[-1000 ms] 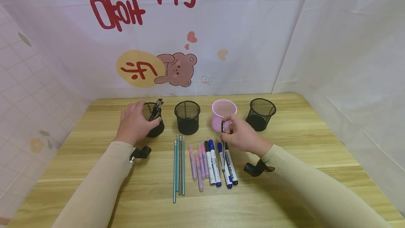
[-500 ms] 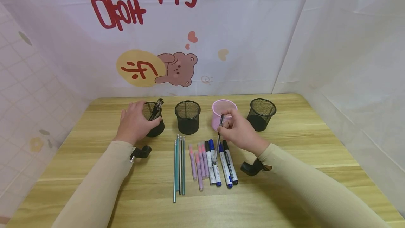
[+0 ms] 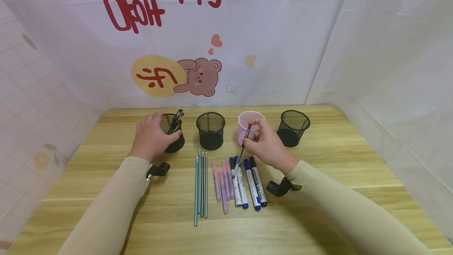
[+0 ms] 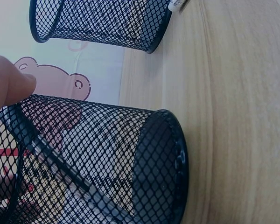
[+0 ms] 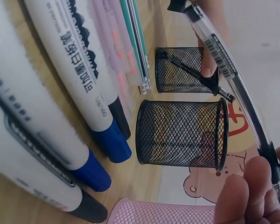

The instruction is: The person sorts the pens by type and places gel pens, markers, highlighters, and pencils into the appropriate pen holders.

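My left hand [image 3: 153, 137] holds the leftmost black mesh pen cup [image 3: 175, 145], thumb in front and fingers at the far rim. Black-and-clear pens [image 3: 175, 119] lean inside that cup, their tops above the rim. Between thumb and fingers, my right hand [image 3: 270, 148] pinches a clear-barrelled pen [image 5: 231, 74] with a black end. This pen slants down and left above the whiteboard markers [image 3: 255, 184], in front of the pink mesh cup [image 3: 244, 123]. Part of the pink cup is hidden by the right hand.
Two more black mesh cups, the middle one [image 3: 211, 135] and the right one [image 3: 293, 131], stand in the row. Pencils [image 3: 201, 188] and pink-purple highlighters [image 3: 223, 188] lie left of the markers. A printed curtain [image 3: 276, 30] hangs behind the wooden table [image 3: 177, 239].
My right hand has shifted slightly left and up with the pen, whose lower end has swung left across the markers. The left hand stays on its cup.
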A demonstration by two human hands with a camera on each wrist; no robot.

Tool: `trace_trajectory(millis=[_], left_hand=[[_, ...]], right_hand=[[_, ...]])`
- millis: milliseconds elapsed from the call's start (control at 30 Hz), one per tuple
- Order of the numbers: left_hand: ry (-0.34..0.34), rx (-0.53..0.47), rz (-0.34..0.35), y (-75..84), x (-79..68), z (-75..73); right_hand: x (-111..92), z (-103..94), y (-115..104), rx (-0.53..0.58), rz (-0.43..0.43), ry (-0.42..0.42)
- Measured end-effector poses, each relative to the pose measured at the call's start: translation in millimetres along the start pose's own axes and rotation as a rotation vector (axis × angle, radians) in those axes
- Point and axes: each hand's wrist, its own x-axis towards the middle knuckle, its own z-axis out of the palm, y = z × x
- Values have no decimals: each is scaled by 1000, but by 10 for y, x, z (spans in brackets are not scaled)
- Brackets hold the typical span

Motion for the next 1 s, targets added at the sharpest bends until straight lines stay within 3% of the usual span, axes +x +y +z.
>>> trace_trajectory(millis=[167, 400, 700, 1000], left_hand=[[-1, -5, -3, 6, 2, -2], [-2, -6, -2, 5, 0, -5], [-5, -5, -8, 10, 2, -7], [-8, -9, -10, 9, 1, -2]], right_hand=[[27, 22, -23, 3, -40, 46], [71, 64, -63, 2, -33, 128], [185, 119, -133, 11, -115, 184], [284, 189, -253, 75, -82, 219]])
